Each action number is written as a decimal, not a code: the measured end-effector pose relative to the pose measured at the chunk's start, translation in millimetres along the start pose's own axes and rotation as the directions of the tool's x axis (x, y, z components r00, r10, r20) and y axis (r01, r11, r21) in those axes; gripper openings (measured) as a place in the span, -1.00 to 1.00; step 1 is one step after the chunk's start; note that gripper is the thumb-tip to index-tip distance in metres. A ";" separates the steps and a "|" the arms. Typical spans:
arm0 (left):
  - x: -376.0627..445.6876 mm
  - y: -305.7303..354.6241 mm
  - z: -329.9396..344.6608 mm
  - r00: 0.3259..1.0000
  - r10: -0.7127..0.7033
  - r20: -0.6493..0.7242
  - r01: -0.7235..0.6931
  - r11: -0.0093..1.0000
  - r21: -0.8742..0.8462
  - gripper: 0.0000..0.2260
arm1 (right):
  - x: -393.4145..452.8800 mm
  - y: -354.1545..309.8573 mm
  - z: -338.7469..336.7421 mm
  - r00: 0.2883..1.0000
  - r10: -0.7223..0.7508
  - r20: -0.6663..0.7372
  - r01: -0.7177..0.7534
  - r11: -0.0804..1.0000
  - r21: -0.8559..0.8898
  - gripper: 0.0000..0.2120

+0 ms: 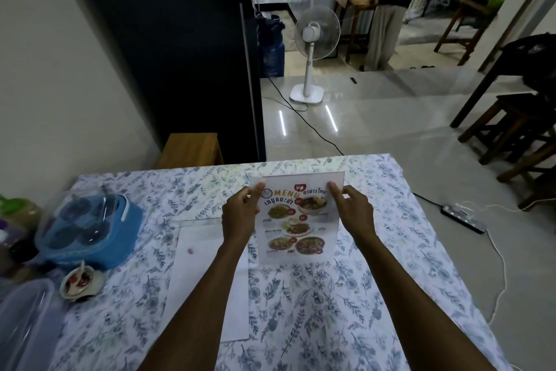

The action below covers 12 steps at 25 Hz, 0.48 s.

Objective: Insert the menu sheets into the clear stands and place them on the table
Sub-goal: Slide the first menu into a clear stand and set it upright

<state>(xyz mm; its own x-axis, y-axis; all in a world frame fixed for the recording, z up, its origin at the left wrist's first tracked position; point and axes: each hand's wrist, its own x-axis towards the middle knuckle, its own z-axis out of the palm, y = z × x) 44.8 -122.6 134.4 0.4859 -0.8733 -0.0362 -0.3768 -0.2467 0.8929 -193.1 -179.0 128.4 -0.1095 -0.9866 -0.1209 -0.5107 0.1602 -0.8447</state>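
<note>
A clear stand stands upright on the flowered tablecloth, with a colourful menu sheet of food photos inside it. My left hand pinches the sheet's upper left corner. My right hand pinches its upper right corner. A white sheet lies flat on the cloth to the left, partly under my left forearm. Another clear stand seems to lie at that sheet's far edge, hard to make out.
A blue container with a clear lid and a small bowl with a spoon sit at the table's left. A clear plastic box is at the near left corner. A fan, power strip and a standing person are beyond.
</note>
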 end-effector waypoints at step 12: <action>4.8 0.8 9.8 0.992 -0.095 -0.087 0.089 0.993 -0.074 -0.44 | 10.6 14.7 4.7 0.997 -0.073 -0.037 0.070 0.995 -0.074 -0.47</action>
<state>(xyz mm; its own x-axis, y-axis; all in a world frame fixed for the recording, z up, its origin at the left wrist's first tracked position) 39.1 -131.1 130.6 0.5859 -0.8062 -0.0819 -0.2732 -0.2916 0.9167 -197.7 -187.2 112.3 -0.1034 -0.9938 -0.0399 -0.5787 0.0928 -0.8102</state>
